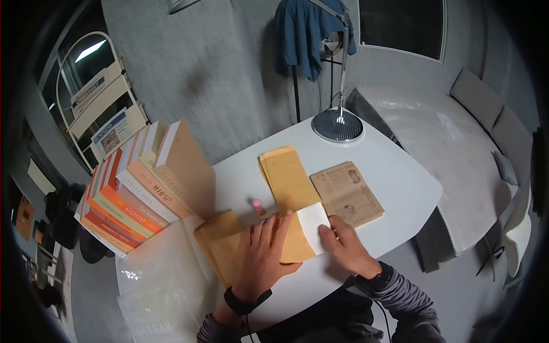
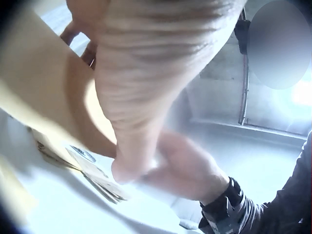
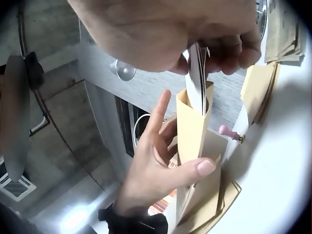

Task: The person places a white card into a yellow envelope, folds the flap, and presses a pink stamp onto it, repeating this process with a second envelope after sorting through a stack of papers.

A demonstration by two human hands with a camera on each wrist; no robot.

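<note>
My right hand [image 1: 347, 248] pinches a thin sheaf of folded white paper [image 1: 313, 227] between thumb and fingers. In the right wrist view the lower part of the white sheaf [image 3: 196, 80] is inside the open mouth of a yellow-brown paper envelope [image 3: 191, 127]. My left hand [image 1: 264, 254] holds that envelope [image 1: 297, 243], its fingers stretched over the top face and its thumb at the near edge. Seen from the right wrist, the left hand's thumb [image 3: 192, 170] lies against the envelope's side.
More brown envelopes lie at the back [image 1: 284, 171] and left [image 1: 220, 237]. A pink-handled stamp [image 1: 257, 204] stands between them. Printed kraft booklets [image 1: 347, 194] lie right, a row of books [image 1: 146, 183] stands left, and a lamp base [image 1: 337, 127] sits at the table's far edge.
</note>
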